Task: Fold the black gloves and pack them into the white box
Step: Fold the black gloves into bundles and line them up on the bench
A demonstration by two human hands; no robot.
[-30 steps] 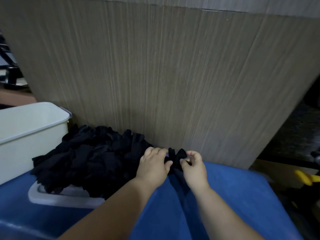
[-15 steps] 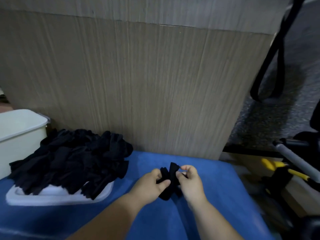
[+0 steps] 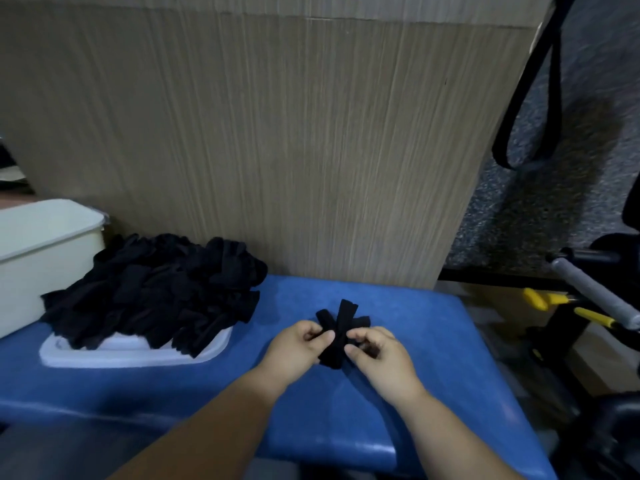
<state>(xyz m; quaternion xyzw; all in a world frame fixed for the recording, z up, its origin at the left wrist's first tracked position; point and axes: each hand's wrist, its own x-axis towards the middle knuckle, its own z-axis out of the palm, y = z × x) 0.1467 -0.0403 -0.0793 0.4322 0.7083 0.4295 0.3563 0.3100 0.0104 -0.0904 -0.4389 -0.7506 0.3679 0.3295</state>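
Note:
A black glove (image 3: pixel 341 327) is held bunched over the blue surface (image 3: pixel 415 393), its fingers sticking up and away from me. My left hand (image 3: pixel 298 348) pinches its left side and my right hand (image 3: pixel 379 358) pinches its right side. To the left lies a heap of black gloves (image 3: pixel 156 289) on a flat white lid (image 3: pixel 131 351). The white box (image 3: pixel 41 251) stands at the far left edge, behind the heap; its inside is hidden.
A tall wood-grain panel (image 3: pixel 277 150) rises right behind the blue surface. On the right, past the surface's edge, are a black strap (image 3: pixel 530 81), a grey padded bar (image 3: pixel 592 289) and yellow-handled tools (image 3: pixel 554 303) on the floor.
Both hands have pulled the glove away from the heap toward the middle of the blue surface and closer to me. The view has swung right, so the box sits further left.

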